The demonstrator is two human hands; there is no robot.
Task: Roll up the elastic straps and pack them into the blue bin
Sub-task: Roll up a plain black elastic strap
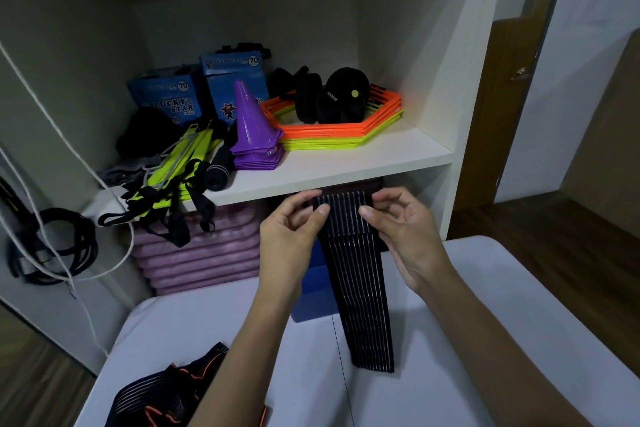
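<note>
At the bottom left of the frame, a heap of straps (166, 395), dark ribbed elastic with orange edging, is lying crumpled on the smooth pale table (485, 305). Above it, in the centre, both forearms are reaching up and away from the camera. The left hand (291, 229) is pinching the top left edge of a black strap (353, 270) between its thumb and curled fingers; the right hand (401, 229) is pinching the top right edge the same way, thumb in front. The strap's upper end is looking folded or rolled over into a thicker band, and the rest is hanging down as a long flat ribbed strip with fine pale lines running lengthwise, its lower end reaching the table. Just behind the strip, a blue bin (311, 291) of smooth plastic is sitting on the table, mostly hidden by the left wrist and the strap. Farther back, a white shelf (363, 156) is carrying a stack of purple cones (254, 128), flat orange and yellow hexagon rings (346, 135), blue boxes (169, 97) and black padded gear (332, 97). Under it, purple mats (201, 253) are lying stacked. At the left, black cords (69, 243) are hanging in loops.
</note>
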